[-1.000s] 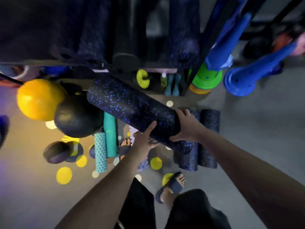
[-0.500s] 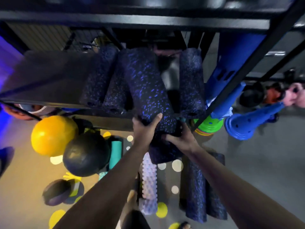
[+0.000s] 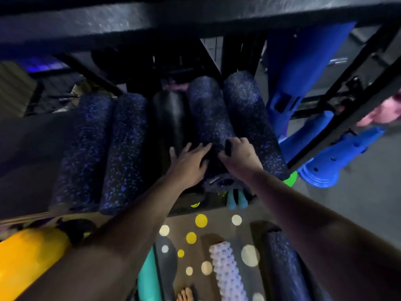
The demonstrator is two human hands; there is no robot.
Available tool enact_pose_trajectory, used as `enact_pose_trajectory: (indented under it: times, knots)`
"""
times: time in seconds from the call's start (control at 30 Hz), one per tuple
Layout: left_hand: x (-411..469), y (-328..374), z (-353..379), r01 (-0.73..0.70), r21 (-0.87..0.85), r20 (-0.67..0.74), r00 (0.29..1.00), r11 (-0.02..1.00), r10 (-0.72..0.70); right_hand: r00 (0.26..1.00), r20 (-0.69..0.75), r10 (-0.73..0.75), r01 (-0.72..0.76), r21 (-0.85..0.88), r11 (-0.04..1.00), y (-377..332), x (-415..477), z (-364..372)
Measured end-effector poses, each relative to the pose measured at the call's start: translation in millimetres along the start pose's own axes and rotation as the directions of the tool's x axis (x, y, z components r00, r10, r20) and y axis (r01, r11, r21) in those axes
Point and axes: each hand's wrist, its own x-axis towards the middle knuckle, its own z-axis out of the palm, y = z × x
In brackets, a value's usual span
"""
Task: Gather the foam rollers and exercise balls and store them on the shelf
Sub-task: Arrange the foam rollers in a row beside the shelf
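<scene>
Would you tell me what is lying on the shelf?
Four blue-speckled foam rollers and one black roller, side by side. Behind them it is too dark to tell.

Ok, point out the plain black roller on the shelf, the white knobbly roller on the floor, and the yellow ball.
plain black roller [image 3: 171, 118]: head view, middle of its top side.
white knobbly roller [image 3: 227, 272]: head view, middle of its bumpy side.
yellow ball [image 3: 28, 257]: head view, its bright upper surface.
</scene>
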Motion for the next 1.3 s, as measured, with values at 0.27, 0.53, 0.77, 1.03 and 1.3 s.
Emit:
enact_pose_trajectory:
  times: [0.27, 0.53, 0.77, 1.03, 1.3]
  knots:
    - [-19.7, -29.7, 33.0, 0.063, 0.006, 0.004, 0.998, 0.998, -0.063, 0.988, 0.058, -0.143, 0.145, -0.040, 0.989, 19.5, -6.2, 25.4]
    - [-30.5, -5.0, 44.6, 0.169, 0.178, 0.058, 0.982, 0.969, -0.182, 0.960, -0.061, -0.274, 0.280, 0.134, 0.951, 53.1, -40.6, 24.0]
    - [-70.1, 72.4, 123.3, 0.014, -0.018, -0.399, 0.917, 1.000, -0.020, 0.947, -0.307, -0.093, 0.165, 0.218, 0.962, 169.8, -109.6, -9.9]
    - [-136.5, 201.3, 250.2, 0.038, -0.226, -0.121, 0.990, 0.973, -0.066, 0.939, -0.077, 0.335, -0.307, 0.250, 0.918, 365.3, -232.3, -55.5]
    - [-173.6, 295.4, 396.5, 0.496, -0.316, 0.349, 0.853, 0.809, -0.388, 0.760, 0.212, 0.614, -0.646, 0.159, 0.746, 532.7, -319.8, -73.5]
